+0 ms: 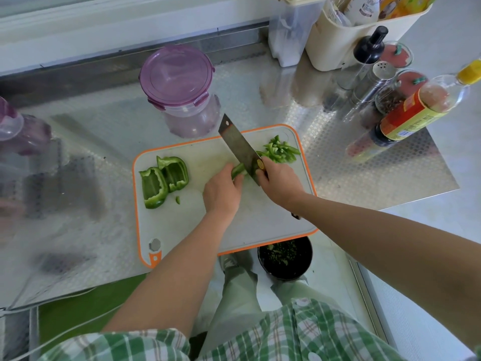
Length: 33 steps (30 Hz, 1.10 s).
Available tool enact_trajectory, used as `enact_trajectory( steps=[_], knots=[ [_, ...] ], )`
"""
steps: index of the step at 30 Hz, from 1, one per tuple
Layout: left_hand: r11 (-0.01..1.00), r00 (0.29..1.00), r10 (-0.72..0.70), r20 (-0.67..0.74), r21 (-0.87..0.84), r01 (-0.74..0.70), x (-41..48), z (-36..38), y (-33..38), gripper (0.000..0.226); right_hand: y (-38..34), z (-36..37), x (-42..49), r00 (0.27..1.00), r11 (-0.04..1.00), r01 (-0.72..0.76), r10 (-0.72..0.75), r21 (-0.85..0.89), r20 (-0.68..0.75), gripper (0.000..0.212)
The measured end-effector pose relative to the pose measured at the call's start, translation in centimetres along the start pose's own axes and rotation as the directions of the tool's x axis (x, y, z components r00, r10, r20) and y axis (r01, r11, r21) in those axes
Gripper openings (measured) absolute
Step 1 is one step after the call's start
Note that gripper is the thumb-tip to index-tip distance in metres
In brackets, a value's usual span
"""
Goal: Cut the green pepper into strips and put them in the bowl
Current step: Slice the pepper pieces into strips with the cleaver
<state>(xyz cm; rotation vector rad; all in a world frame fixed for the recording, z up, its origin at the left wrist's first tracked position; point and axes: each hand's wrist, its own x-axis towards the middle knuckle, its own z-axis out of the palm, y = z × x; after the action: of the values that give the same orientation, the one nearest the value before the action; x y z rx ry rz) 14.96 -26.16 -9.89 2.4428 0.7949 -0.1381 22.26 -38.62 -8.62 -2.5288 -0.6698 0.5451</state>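
1. The steel desk (338,157) fills the frame. A purple-lidded container (177,74) stands at upper centre and sauce bottles (406,118) and shakers crowd the upper right, all away from the cutting.
2. The orange-rimmed cutting board (182,225) lies at centre, its near edge hanging over a dark round container (285,256) with green bits in it. I cannot tell whether this is the bowl.
3. The right hand (278,181) is wrapped round the handle of the cleaver (238,144), blade down on the board.
4. The left hand (223,188), fingers curled, pins a pepper piece (238,170) against the blade.
5. Two large pepper sections (164,178) wait uncut at the board's left.
6. A pile of strips (281,152) sits at the board's upper right, not yet moved. The job looks roughly half done.
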Motion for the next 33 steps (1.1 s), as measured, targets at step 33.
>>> enact_trajectory(
  steps=[33],
  knots=[
    [0.990, 0.990, 0.143, -0.017, 0.024, -0.143, -1.2, -0.2, 0.3, 0.034, -0.7, -2.6, -0.9, 0.992, 0.994, 0.055, -0.043, -0.098, 0.118, 0.015]
  ],
)
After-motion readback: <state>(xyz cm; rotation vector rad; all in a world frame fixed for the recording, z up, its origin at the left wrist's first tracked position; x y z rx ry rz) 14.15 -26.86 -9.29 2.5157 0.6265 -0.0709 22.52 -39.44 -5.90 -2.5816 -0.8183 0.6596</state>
